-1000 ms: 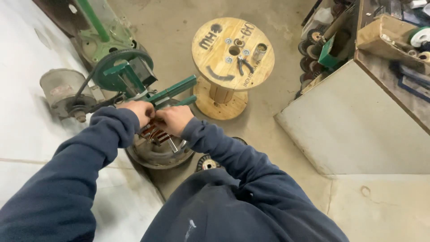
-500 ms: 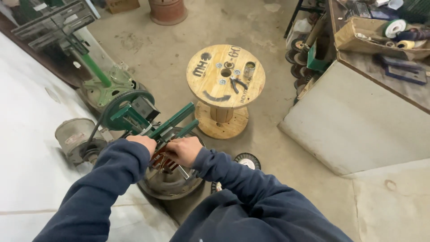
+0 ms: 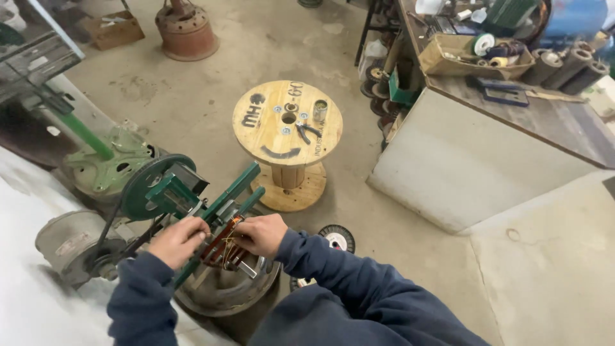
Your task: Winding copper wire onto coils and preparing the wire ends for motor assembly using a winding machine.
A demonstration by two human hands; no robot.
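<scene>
Gripping the copper coil (image 3: 224, 247) with closed fingers, both hands (image 3: 179, 240) (image 3: 261, 234) crowd the green winder (image 3: 192, 195).

A round wooden spool (image 3: 287, 123) stands on the grey floor (image 3: 269, 45). On its top lie a small tin can (image 3: 320, 110) and a pair of pliers (image 3: 307, 132), close together. Far back sits a rusty round pot (image 3: 186, 31), and near it a brown box (image 3: 115, 29). To the right is a long wooden surface (image 3: 551, 118) with a white board (image 3: 467, 166) leaning on its front. A cardboard tray (image 3: 448, 61) full of tape rolls rests on top, next to some grey tubes (image 3: 567, 64). A small wire reel (image 3: 337, 236) lies on the floor below the spool
</scene>
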